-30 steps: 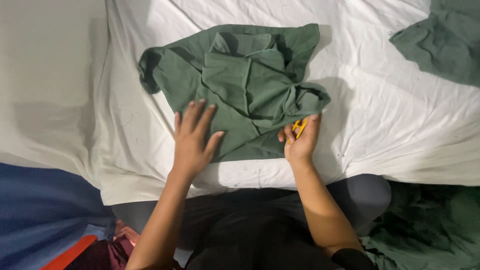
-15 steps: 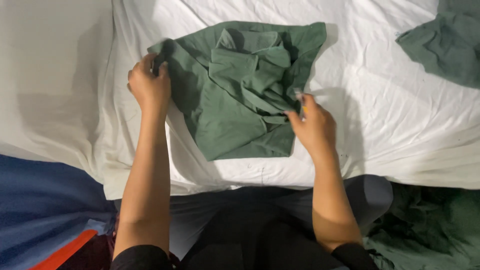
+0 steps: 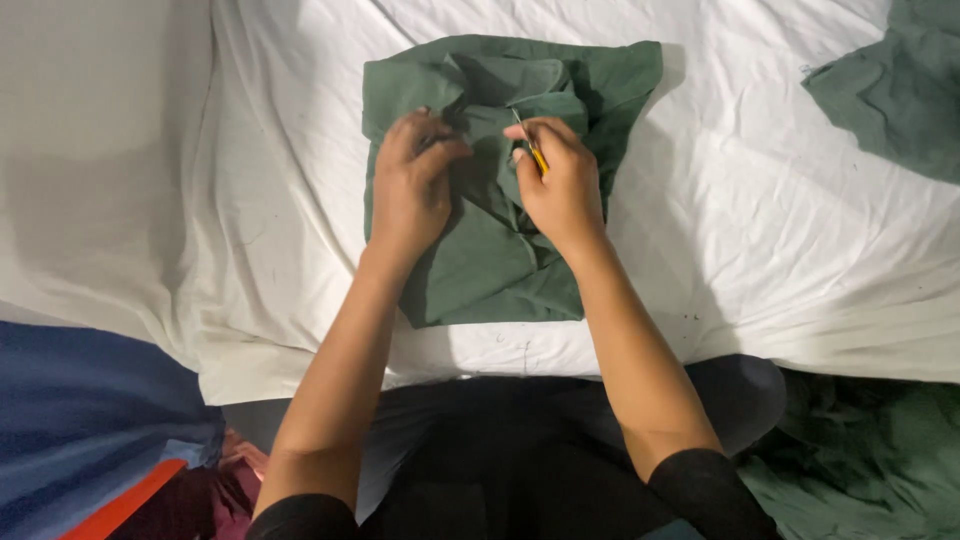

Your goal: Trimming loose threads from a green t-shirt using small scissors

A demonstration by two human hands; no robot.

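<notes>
A dark green cloth (image 3: 490, 270), folded into a rough square with crumpled layers on top, lies on a white sheet (image 3: 760, 250). My left hand (image 3: 412, 185) rests on its upper left part, fingers curled and pinching a fold near the middle. My right hand (image 3: 558, 180) sits beside it on the upper middle of the cloth, pressing the folds while gripping a small yellow tool (image 3: 537, 158) with a thin metal tip between thumb and fingers.
A second green cloth (image 3: 895, 85) lies at the top right of the sheet. More green fabric (image 3: 870, 460) is heaped at the lower right. Blue and orange fabric (image 3: 90, 430) lies at the lower left. My dark-clothed legs (image 3: 500, 450) are below the sheet's edge.
Both hands moved inward from the cloth's left and right edges to its upper middle. The left side of the cloth is now folded over, making the shape squarer.
</notes>
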